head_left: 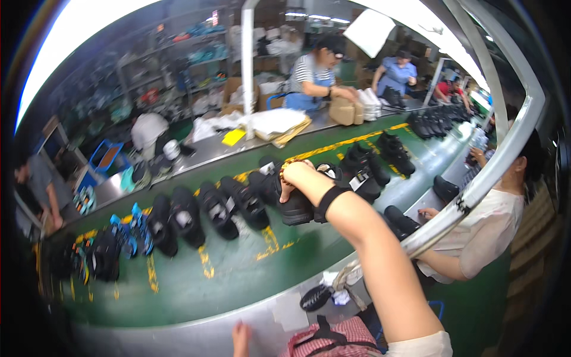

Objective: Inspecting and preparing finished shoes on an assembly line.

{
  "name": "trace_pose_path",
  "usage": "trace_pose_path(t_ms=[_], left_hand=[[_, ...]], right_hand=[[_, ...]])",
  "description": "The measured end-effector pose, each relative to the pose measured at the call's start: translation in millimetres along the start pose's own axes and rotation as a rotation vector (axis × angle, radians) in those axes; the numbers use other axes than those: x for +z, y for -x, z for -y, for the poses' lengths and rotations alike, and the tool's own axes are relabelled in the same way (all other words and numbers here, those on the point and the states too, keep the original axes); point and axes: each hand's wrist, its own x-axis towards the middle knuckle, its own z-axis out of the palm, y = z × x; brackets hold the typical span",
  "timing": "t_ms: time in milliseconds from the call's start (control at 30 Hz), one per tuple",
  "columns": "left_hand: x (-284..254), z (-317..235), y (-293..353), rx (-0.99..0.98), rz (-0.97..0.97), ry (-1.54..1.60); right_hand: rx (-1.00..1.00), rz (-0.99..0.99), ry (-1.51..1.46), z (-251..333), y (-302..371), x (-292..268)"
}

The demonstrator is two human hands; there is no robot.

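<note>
My right arm reaches across the green conveyor belt [229, 279]. My right hand [288, 181] is closed on a black shoe [296, 211], its dark sole facing me; some of the fingers are hidden behind the wrist. Other black shoes lie right beside it, among them one with a pale tag [364, 178]. At the lower edge, my left hand [241, 336] shows only in part, over the metal ledge near the belt. Its fingers are too blurred to read, and I see nothing in it.
Black shoes [189, 217] and a blue pair [132, 232] line the belt. A white metal post [470, 196] slants close to my right arm. Beside it sits a co-worker in a pale top [482, 238]. A black shoe [315, 297] rests on the near ledge. Several people work across the belt.
</note>
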Motion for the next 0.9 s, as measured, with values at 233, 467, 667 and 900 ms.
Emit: trace_pose_path(t_ms=[233,467,667,900], left_hand=[[67,-141,61,0.328,-0.058,0.505],[32,17,55,0.368,-0.308,-0.093],[42,14,92,0.315,-0.277,0.143],[23,56,64,0.220,-0.345,0.016]], right_hand=[[-0.517,-0.125,0.006,121,100,107],[-0.725,0.158,-0.161,186,152,311],[-0.801,0.063,-0.601,147,147,342],[-0.353,-0.139,-0.777,133,91,406]])
